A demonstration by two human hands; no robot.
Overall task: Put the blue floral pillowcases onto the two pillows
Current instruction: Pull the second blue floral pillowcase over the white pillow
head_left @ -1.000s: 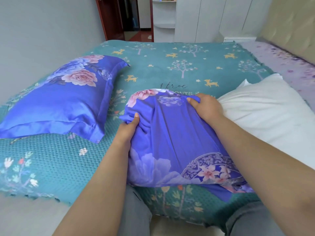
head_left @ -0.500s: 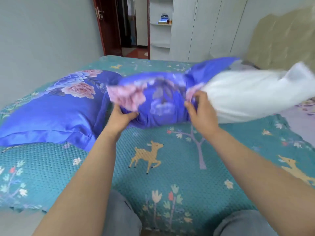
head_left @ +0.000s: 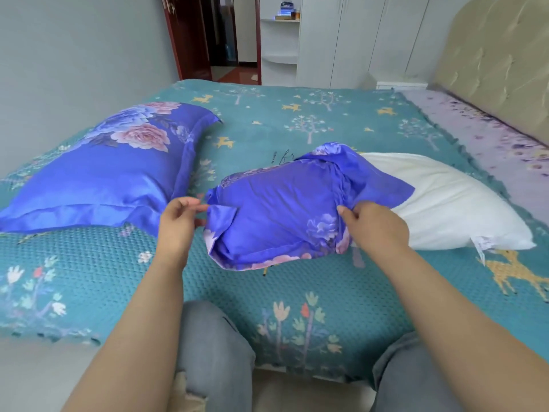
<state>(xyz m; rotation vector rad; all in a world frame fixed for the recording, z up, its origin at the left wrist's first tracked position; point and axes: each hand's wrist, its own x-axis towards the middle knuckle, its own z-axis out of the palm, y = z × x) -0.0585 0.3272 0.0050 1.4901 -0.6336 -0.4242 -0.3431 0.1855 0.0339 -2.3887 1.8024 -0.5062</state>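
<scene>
Both forearms reached forward over the bed, bare to the elbow. The left hand (head_left: 178, 221) hung just beside the left end of the blue floral pillowcase (head_left: 276, 212), fingers loosely bent with their tips at a folded corner flap; whether that grip had closed on the flap or only touched it could not be told. The right hand (head_left: 371, 224) lay palm down with curled fingers bunching the gathered open edge of the pillowcase, a narrow grip holding cloth.

The bed carried a teal bedspread (head_left: 297, 292) printed with deer, trees and flowers, with a lilac sheet (head_left: 490, 138) along its far right side under a padded beige headboard (head_left: 499, 63). White wardrobe doors (head_left: 356, 40) and a dark red door frame (head_left: 184, 40) stood behind.

The pillowcase covered the left part of the white pillow (head_left: 451, 212), which lay on the bedspread with its right part bare, stretching away to the right of the right hand. Well to the left, a second pillow (head_left: 98, 179), fully cased in the same blue floral cloth, lay just beside the left hand.
</scene>
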